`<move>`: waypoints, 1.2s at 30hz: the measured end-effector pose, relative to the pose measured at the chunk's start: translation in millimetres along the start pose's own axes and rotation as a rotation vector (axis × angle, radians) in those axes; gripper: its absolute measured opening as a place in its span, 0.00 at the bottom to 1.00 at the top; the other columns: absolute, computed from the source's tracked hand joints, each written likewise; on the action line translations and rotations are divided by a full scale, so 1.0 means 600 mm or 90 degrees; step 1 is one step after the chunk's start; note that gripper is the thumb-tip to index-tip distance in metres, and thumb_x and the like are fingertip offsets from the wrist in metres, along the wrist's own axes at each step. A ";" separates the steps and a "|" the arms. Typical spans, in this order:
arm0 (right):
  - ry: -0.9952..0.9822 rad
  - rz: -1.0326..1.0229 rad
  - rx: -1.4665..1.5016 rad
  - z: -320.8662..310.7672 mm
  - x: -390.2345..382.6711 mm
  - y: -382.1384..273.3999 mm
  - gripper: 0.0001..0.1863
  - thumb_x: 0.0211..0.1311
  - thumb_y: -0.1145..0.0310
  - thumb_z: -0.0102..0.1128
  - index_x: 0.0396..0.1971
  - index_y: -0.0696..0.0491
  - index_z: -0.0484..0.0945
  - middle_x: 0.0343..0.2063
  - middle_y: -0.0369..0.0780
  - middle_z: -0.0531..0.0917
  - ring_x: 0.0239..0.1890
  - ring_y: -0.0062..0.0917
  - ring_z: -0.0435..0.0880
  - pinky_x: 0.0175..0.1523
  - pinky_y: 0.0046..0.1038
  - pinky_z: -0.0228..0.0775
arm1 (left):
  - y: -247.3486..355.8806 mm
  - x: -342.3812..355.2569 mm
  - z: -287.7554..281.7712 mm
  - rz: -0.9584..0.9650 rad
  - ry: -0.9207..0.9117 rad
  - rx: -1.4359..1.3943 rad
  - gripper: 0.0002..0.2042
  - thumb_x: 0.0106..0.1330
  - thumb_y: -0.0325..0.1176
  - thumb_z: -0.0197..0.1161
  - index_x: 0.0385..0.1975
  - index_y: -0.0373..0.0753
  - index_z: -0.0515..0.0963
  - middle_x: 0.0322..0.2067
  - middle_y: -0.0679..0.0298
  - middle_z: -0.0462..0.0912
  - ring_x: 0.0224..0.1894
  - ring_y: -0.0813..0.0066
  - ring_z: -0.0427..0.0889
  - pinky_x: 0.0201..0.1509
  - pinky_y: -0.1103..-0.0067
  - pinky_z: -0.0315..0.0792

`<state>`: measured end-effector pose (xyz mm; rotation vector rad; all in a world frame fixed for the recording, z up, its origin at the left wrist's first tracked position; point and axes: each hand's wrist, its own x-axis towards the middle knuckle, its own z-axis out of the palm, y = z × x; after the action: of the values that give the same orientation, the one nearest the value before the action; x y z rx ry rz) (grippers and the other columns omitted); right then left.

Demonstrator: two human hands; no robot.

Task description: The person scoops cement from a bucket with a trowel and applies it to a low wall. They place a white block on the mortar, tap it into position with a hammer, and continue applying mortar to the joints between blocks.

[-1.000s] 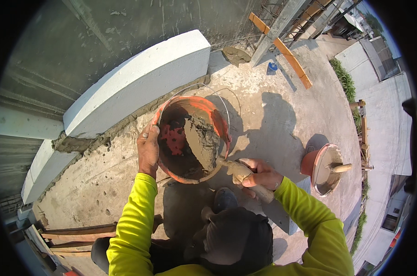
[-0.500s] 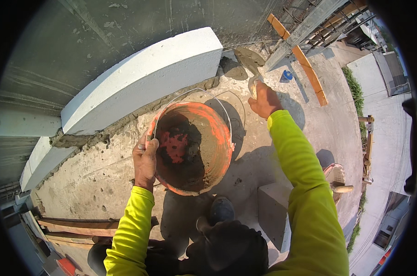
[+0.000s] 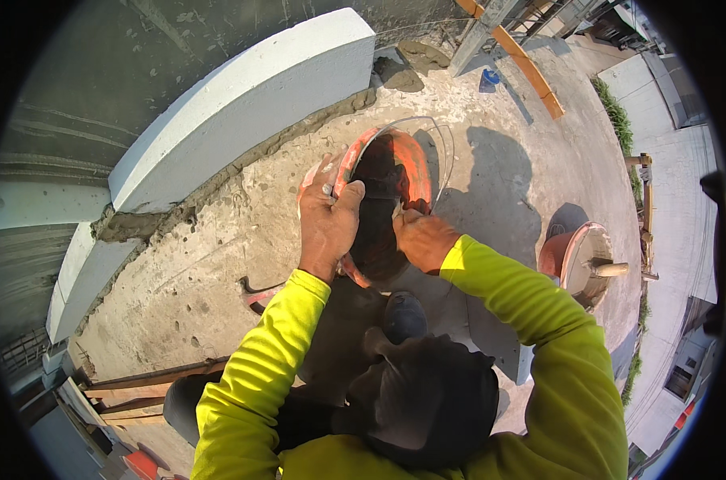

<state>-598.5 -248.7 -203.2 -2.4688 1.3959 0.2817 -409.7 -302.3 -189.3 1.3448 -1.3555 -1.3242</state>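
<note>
An orange bucket (image 3: 413, 165), crusted with dark mortar inside, is tilted between my hands. My left hand (image 3: 331, 220) grips its rim on the left, thumb over the edge. My right hand (image 3: 423, 240) is closed at the right side, at the bucket's opening, round a pale handle, apparently the trowel's; the blade is hard to make out in the shadow. Two mounds of grey mortar (image 3: 399, 76) lie on the concrete floor beyond, at the end of a white block (image 3: 243, 104) set on a mortar bed along the grey wall.
A reddish bucket (image 3: 563, 256) with a wooden handle in it stands at right, near a grey block (image 3: 522, 364). An orange plank (image 3: 527, 68) leans by a concrete post (image 3: 473, 44), near a small blue object (image 3: 488, 80). Boards (image 3: 139, 396) lie at lower left; a red tool (image 3: 260, 296) lies behind my left arm.
My right hand has come back from the mortar by the post to the bucket. The bucket has been tilted, and my left hand has moved up and rightward with it.
</note>
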 end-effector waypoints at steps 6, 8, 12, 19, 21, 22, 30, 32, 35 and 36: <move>-0.059 0.080 -0.037 -0.026 -0.019 0.024 0.19 0.50 0.73 0.61 0.40 0.71 0.76 0.36 0.57 0.82 0.43 0.43 0.86 0.41 0.36 0.81 | -0.020 -0.015 -0.031 -0.073 -0.039 -0.110 0.20 0.67 0.30 0.59 0.58 0.34 0.77 0.34 0.67 0.80 0.34 0.80 0.75 0.39 0.80 0.71; -0.218 0.026 0.071 -0.012 -0.001 0.027 0.22 0.49 0.74 0.61 0.44 0.72 0.74 0.37 0.58 0.82 0.43 0.42 0.87 0.40 0.36 0.81 | -0.027 -0.023 -0.029 0.070 -0.050 -0.050 0.22 0.64 0.32 0.61 0.59 0.36 0.77 0.51 0.56 0.77 0.53 0.67 0.72 0.58 0.73 0.64; -0.312 0.125 0.350 0.033 0.006 0.000 0.25 0.49 0.73 0.58 0.48 0.69 0.70 0.34 0.57 0.82 0.41 0.47 0.86 0.43 0.41 0.78 | -0.041 -0.029 -0.036 0.076 -0.035 -0.039 0.22 0.64 0.31 0.61 0.59 0.35 0.77 0.62 0.50 0.74 0.66 0.60 0.70 0.69 0.71 0.61; -0.284 -0.013 0.780 0.040 0.018 -0.051 0.37 0.55 0.71 0.64 0.63 0.70 0.62 0.38 0.45 0.81 0.39 0.28 0.82 0.42 0.30 0.74 | -0.051 -0.029 -0.065 0.021 -0.017 -0.178 0.21 0.67 0.29 0.58 0.60 0.31 0.75 0.51 0.62 0.80 0.50 0.77 0.75 0.56 0.80 0.68; -0.261 0.010 0.806 0.037 0.021 -0.056 0.34 0.57 0.70 0.64 0.61 0.69 0.64 0.34 0.42 0.80 0.33 0.25 0.81 0.36 0.27 0.73 | -0.051 -0.031 -0.072 -0.002 -0.005 -0.206 0.21 0.68 0.28 0.58 0.60 0.31 0.75 0.46 0.67 0.81 0.44 0.82 0.74 0.51 0.83 0.69; -0.288 0.020 0.876 0.034 0.017 -0.055 0.32 0.57 0.70 0.64 0.59 0.68 0.65 0.33 0.41 0.80 0.31 0.25 0.81 0.35 0.28 0.73 | -0.053 -0.030 -0.075 -0.009 0.009 -0.201 0.21 0.68 0.28 0.58 0.60 0.31 0.75 0.45 0.67 0.81 0.43 0.82 0.74 0.50 0.83 0.69; -0.134 0.123 1.220 -0.088 -0.122 -0.008 0.16 0.57 0.73 0.63 0.45 0.59 0.74 0.26 0.37 0.77 0.23 0.21 0.78 0.27 0.25 0.71 | -0.087 0.043 -0.220 -0.149 0.081 -0.210 0.21 0.68 0.27 0.55 0.61 0.31 0.73 0.53 0.61 0.80 0.53 0.74 0.77 0.60 0.78 0.70; -0.047 0.230 1.184 -0.124 -0.141 0.033 0.15 0.57 0.76 0.62 0.45 0.60 0.74 0.25 0.36 0.77 0.22 0.20 0.78 0.27 0.24 0.71 | -0.097 0.063 -0.278 -0.137 0.047 -0.176 0.19 0.68 0.29 0.56 0.59 0.34 0.75 0.51 0.63 0.81 0.51 0.74 0.78 0.57 0.77 0.71; 0.117 0.288 1.042 -0.131 -0.119 0.124 0.14 0.58 0.76 0.61 0.45 0.61 0.74 0.24 0.36 0.77 0.21 0.20 0.78 0.27 0.25 0.72 | -0.109 0.066 -0.349 -0.265 0.083 0.005 0.14 0.69 0.30 0.57 0.52 0.39 0.79 0.33 0.75 0.77 0.28 0.86 0.72 0.32 0.83 0.69; 0.173 0.262 1.007 -0.121 -0.094 0.161 0.15 0.58 0.75 0.62 0.45 0.61 0.74 0.24 0.35 0.76 0.21 0.19 0.78 0.27 0.25 0.72 | -0.113 0.058 -0.365 -0.245 0.057 -0.003 0.12 0.69 0.31 0.57 0.50 0.40 0.80 0.28 0.78 0.75 0.22 0.88 0.68 0.26 0.85 0.66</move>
<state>-708.3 -275.4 -132.2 -0.9192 1.3105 -0.8071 -188.5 -359.1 -230.6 1.6991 -1.0656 -1.4928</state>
